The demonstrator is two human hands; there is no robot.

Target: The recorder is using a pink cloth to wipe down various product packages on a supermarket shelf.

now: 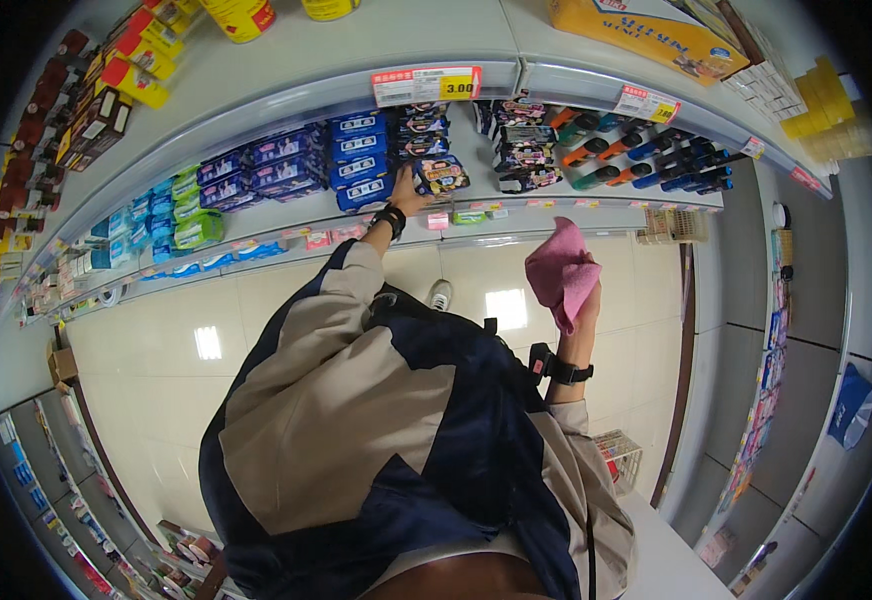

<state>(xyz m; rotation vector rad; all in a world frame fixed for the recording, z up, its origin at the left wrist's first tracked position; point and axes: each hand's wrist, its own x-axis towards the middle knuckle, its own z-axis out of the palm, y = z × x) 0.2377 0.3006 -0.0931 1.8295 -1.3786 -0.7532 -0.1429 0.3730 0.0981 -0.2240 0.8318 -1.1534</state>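
Note:
My left hand [408, 196] reaches onto the shelf and grips the left side of a dark plastic-wrapped package [445, 175] with a colourful printed front. The package sits at the shelf's front, tilted, and part of it is behind my fingers. Stacks of blue packages [361, 166] stand directly left of that hand, and more dark packages [422, 129] are piled behind it. My right hand [592, 298] is held away from the shelf, out over the floor, closed around a pink cloth [559, 270]. The cloth hides most of its fingers.
Bottles with orange, green and blue parts [623, 161] lie to the right on the same shelf. Above, a shelf edge [593, 88] with price tags juts out. A wire basket [619, 454] stands by my right elbow. More stocked shelves [766, 390] line the right side.

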